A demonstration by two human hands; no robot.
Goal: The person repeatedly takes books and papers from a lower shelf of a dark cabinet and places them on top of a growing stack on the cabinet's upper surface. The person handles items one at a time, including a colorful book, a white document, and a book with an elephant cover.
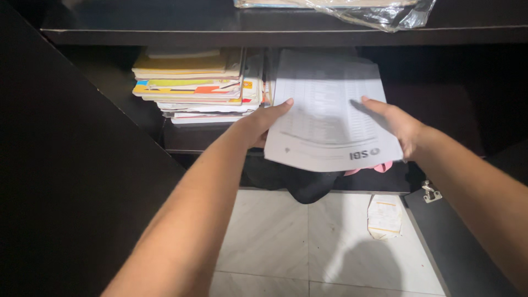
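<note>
Forearms stretch forward from you into a dark cabinet, both hands clamped on one sheaf of printed papers (330, 115). Your left hand (258, 125) pinches its left edge, thumb laid flat on top; your right hand (399, 127) grips the right edge, thumb reaching inward. The sheaf tilts between them, near edge lowest. Just beyond your left hand sits a stack of books (198, 85) on the shelf (187, 140).
</note>
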